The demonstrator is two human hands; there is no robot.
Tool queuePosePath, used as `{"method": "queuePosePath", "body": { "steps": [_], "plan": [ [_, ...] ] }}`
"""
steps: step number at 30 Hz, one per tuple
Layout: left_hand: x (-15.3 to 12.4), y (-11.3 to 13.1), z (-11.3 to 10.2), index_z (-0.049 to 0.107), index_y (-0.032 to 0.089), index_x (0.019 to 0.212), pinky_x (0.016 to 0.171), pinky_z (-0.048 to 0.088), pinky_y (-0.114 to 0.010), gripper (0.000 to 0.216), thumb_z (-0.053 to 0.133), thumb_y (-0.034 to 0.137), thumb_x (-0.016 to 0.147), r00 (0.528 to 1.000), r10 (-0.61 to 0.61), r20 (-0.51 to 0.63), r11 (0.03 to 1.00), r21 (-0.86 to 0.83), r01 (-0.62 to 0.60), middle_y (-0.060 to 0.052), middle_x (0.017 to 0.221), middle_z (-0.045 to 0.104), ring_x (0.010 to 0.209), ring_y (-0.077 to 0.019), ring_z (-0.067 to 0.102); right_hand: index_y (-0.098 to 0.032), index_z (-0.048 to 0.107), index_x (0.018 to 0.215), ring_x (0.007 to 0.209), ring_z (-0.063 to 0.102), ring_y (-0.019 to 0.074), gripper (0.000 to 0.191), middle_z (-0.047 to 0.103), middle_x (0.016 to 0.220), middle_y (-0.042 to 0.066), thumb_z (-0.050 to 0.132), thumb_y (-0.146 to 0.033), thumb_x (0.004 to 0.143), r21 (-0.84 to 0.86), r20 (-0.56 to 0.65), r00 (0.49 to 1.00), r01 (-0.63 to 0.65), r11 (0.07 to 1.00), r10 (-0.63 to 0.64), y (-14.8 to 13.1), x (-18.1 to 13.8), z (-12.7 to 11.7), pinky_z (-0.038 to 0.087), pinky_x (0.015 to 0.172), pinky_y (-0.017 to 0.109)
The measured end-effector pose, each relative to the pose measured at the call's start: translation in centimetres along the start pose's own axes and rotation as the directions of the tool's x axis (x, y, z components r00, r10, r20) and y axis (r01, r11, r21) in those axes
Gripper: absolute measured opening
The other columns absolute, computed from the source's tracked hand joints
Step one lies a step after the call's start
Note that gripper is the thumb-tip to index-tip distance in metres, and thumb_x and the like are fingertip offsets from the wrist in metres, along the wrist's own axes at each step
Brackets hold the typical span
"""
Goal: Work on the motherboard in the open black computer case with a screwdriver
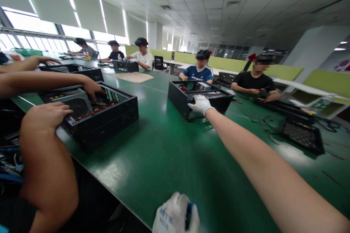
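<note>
My right hand (201,104), in a white glove, is stretched far out across the green table (175,153). Its fingers are closed on the near top edge of an open black computer case (180,98). My left hand (175,216), also in a white glove, is low at the bottom edge of the view, by the table's near edge. It is closed in a fist around a small dark blue object (188,215), most of which is hidden.
A co-worker's bare arms on the left reach into another open black case (109,116). Several people sit around the table's far side with more cases. A black side panel (300,134) and loose cables lie at right. A cardboard sheet (135,77) lies farther back.
</note>
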State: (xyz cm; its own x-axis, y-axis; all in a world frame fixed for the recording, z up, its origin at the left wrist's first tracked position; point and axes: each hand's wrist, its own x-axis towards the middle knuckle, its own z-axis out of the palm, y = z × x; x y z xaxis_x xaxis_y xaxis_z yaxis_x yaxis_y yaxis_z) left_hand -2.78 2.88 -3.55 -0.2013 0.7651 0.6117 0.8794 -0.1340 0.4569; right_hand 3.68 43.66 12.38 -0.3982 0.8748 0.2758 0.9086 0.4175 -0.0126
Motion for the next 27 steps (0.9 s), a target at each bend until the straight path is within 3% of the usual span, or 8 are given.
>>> {"method": "queuePosePath", "body": {
  "steps": [8, 13, 20, 23, 27],
  "plan": [
    [0.0, -1.0, 0.0, 0.057, 0.024, 0.084, 0.059, 0.048, -0.029, 0.014, 0.052, 0.028, 0.097, 0.997, 0.062, 0.047, 0.998, -0.024, -0.061, 0.0, 0.071, 0.059, 0.059, -0.0163, 0.062, -0.014, 0.065, 0.122, 0.119, 0.056, 0.0327, 0.053, 0.065, 0.126, 0.018, 0.053, -0.057, 0.093, 0.074, -0.103, 0.99, 0.099, 0.992, -0.092, 4.4, -10.5, -2.1, 0.044, 0.102, 0.042],
    [0.1, -1.2, -0.7, 0.059, 0.024, 0.087, 0.061, 0.048, -0.028, 0.015, 0.053, 0.03, 0.099, 0.994, 0.055, 0.097, 0.996, -0.071, -0.048, 0.001, 0.073, 0.06, 0.062, -0.0158, 0.064, -0.017, 0.065, 0.12, 0.118, 0.059, 0.0294, 0.048, 0.065, 0.126, 0.015, 0.057, -0.054, 0.091, 0.146, -0.136, 0.981, 0.158, 0.977, -0.138, 8.3, -19.8, -4.7, 0.047, 0.104, 0.04],
    [0.0, -1.4, -1.2, 0.061, 0.022, 0.089, 0.066, 0.052, -0.028, 0.019, 0.053, 0.034, 0.101, 0.993, 0.031, 0.116, 0.99, -0.144, -0.014, 0.0, 0.077, 0.064, 0.068, -0.016, 0.066, -0.028, 0.068, 0.111, 0.123, 0.062, 0.0312, 0.031, 0.064, 0.132, 0.012, 0.067, -0.05, 0.088, 0.315, -0.213, 0.957, 0.26, 0.913, -0.199, 11.7, -34.3, -8.9, 0.05, 0.107, 0.052],
    [0.5, -0.1, -3.3, 0.063, 0.022, 0.087, 0.063, 0.052, -0.026, 0.02, 0.055, 0.035, 0.1, 0.993, 0.038, 0.113, 0.984, -0.18, -0.017, 0.0, 0.076, 0.066, 0.067, -0.0152, 0.067, -0.034, 0.069, 0.11, 0.122, 0.063, 0.0328, 0.027, 0.064, 0.132, 0.012, 0.071, -0.047, 0.086, 0.322, -0.237, 0.951, 0.272, 0.907, -0.2, 12.9, -40.1, -10.2, 0.055, 0.103, 0.054],
    [2.8, 3.4, -8.0, 0.066, 0.022, 0.109, 0.065, 0.053, -0.027, 0.019, 0.059, 0.035, 0.097, 0.975, 0.22, 0.016, 0.967, -0.138, -0.216, -0.002, 0.082, 0.067, 0.069, -0.0154, 0.067, -0.041, 0.071, 0.111, 0.12, 0.065, 0.0355, 0.028, 0.066, 0.132, 0.011, 0.072, -0.042, 0.083, 0.31, -0.237, 0.952, 0.261, 0.914, -0.192, 15.3, -46.7, -11.2, 0.06, 0.093, 0.057]
  ]
}}
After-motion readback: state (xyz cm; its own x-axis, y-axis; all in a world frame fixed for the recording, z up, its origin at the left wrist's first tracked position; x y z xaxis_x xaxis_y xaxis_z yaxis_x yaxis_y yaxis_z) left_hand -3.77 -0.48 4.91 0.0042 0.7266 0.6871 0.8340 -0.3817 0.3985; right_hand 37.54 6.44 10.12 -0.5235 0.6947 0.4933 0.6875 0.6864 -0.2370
